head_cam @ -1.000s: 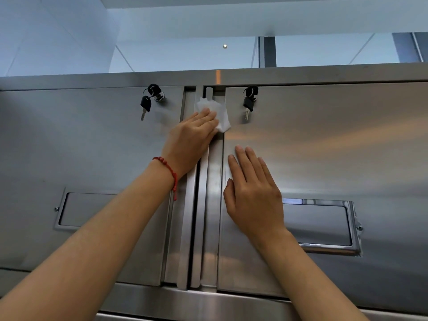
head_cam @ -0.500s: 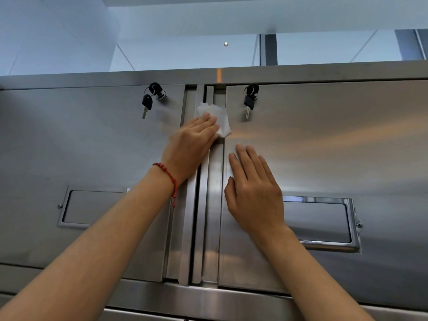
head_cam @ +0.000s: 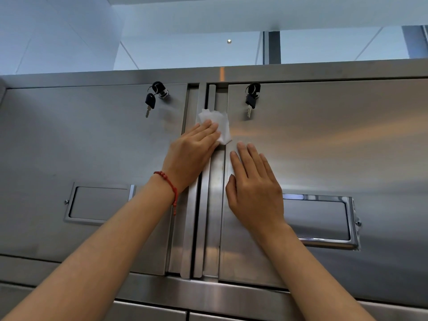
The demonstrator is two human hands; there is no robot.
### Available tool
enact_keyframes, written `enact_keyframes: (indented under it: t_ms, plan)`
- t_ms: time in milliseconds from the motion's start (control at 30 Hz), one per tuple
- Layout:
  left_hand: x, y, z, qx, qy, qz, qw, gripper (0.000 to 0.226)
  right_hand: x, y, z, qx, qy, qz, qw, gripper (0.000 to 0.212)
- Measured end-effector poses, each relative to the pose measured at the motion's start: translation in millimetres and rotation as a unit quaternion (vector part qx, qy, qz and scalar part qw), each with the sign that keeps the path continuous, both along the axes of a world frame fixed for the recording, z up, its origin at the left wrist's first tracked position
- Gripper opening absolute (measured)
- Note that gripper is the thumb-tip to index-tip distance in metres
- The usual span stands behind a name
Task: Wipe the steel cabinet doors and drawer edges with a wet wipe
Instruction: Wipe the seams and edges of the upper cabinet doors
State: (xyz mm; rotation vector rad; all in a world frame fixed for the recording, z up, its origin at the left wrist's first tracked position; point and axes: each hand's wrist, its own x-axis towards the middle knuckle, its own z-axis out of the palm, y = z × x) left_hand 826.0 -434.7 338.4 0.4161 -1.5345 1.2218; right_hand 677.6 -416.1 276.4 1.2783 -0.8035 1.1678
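The head view shows the job partway, by my judgement: the wet wipe [head_cam: 218,126] sits high on the vertical steel strips between the left cabinet door [head_cam: 92,158] and the right cabinet door [head_cam: 335,147], just below the keys [head_cam: 251,100], so the lower strips, the wide door faces and the drawer edges [head_cam: 187,313] at the bottom look yet to be wiped. The left hand [head_cam: 192,154] presses the wipe flat under straight fingers [head_cam: 208,130], its crumpled edge poking out above and to the right of the fingertips. The right hand [head_cam: 254,186] lies flat on the right door with fingers straight and together, holding nothing, just below the wipe.
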Motion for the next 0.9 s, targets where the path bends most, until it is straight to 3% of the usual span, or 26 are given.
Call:
enact_keyframes:
  t_ms: [900]
  plan:
    - [-7.0,2.6,-22.4,0.020,0.037,-0.002,0.999,0.025,0.5,0.8,-0.6,0.031,0.000,0.000,1.000,0.044]
